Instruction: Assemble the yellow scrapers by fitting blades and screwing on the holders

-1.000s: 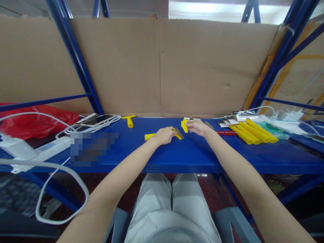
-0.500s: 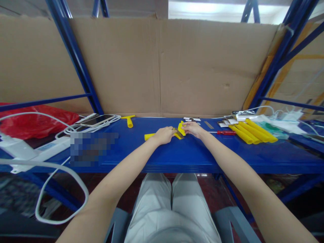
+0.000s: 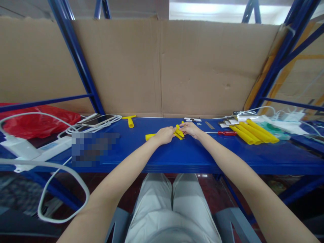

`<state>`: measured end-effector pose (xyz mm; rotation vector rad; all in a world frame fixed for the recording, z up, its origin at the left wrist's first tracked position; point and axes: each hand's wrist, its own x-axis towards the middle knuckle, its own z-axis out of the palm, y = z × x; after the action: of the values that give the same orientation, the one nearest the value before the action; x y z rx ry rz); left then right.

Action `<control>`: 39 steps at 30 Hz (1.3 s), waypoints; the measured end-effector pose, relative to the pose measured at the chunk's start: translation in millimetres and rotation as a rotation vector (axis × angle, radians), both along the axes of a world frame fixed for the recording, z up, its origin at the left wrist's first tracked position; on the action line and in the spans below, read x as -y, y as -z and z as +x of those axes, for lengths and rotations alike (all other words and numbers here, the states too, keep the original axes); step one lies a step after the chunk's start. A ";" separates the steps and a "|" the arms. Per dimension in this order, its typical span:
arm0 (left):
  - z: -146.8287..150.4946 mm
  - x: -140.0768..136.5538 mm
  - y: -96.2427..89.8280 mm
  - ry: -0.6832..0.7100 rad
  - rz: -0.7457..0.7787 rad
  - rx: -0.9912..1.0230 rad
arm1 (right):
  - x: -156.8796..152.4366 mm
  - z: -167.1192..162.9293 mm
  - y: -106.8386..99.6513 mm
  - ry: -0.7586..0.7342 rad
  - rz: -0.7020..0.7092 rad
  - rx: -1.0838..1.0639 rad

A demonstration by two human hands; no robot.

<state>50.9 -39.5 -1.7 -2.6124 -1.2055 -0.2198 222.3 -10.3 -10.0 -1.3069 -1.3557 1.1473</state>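
Observation:
My left hand (image 3: 165,135) is wrapped round a yellow scraper handle (image 3: 150,136), whose round end sticks out to the left. My right hand (image 3: 191,129) pinches a small yellow plastic piece (image 3: 178,129) over the scraper's head, where the two parts meet or overlap. A dark edge shows at the head; its detail is too small to make out. Just right of my right hand lies a screwdriver (image 3: 226,133) with a red handle. A thin metal blade (image 3: 209,125) and a few tiny metal parts (image 3: 199,124) rest behind it.
Several yellow handles (image 3: 255,133) lie at the right beside packets and a green-tinted bag. A yellow T-shaped piece (image 3: 130,120) stands back left. A phone (image 3: 100,120), white cables, a power strip (image 3: 48,150) and a red bag (image 3: 40,121) occupy the left. Cardboard (image 3: 121,67) walls the back.
My right hand has shifted slightly left, bringing the yellow piece onto the scraper's head and covering the blade that showed there. My left hand keeps its hold.

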 end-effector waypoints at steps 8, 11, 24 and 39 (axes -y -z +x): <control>0.6 0.9 0.5 -0.012 0.024 -0.014 | -0.4 -2.1 0.7 -0.011 0.009 0.039; 0.7 0.2 1.1 -0.011 0.020 -0.016 | 0.0 -2.8 0.6 -0.015 0.023 0.061; 0.2 0.8 -0.4 0.002 -0.015 -0.021 | 1.3 -3.7 2.8 -0.019 0.084 0.162; -1.4 -0.5 1.6 -0.017 0.028 0.074 | 5.2 8.6 -7.4 0.043 0.110 0.089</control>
<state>49.6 -39.0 -3.3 -2.5902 -1.2389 -0.3297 230.9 -15.5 -2.6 -1.3143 -1.4280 0.9819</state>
